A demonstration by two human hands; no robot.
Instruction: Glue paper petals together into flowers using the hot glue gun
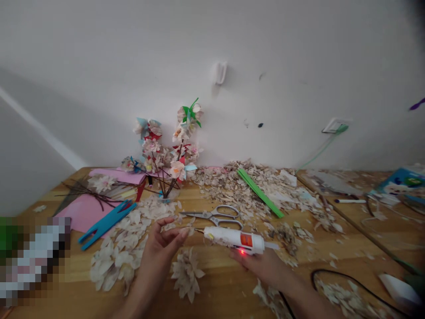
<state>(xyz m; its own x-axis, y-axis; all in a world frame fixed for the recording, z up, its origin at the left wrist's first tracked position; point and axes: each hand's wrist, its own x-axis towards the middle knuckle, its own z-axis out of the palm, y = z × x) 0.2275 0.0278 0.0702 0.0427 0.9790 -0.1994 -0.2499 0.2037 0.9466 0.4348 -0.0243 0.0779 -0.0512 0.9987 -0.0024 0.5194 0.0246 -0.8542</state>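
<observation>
My right hand [254,263] is wrapped around the handle of a white hot glue gun [222,236] with an orange label and a lit red light. The gun's nozzle points left, close to the fingertips of my left hand [168,241]. Those fingers pinch a small pale petal [191,231] just at the nozzle. Below them, between my forearms, lies a flower made of pale dried petals [187,274]. Metal scissors [215,215] rest just beyond the gun, their blades pointing left.
Finished flowers on brown stems [166,164] stand by the wall. Loose petals [116,261] cover much of the table. Blue strips [108,223], pink paper [78,212] and thin stems [94,191] lie left; a green strip [260,192] lies right. A black cord [352,274] loops at lower right.
</observation>
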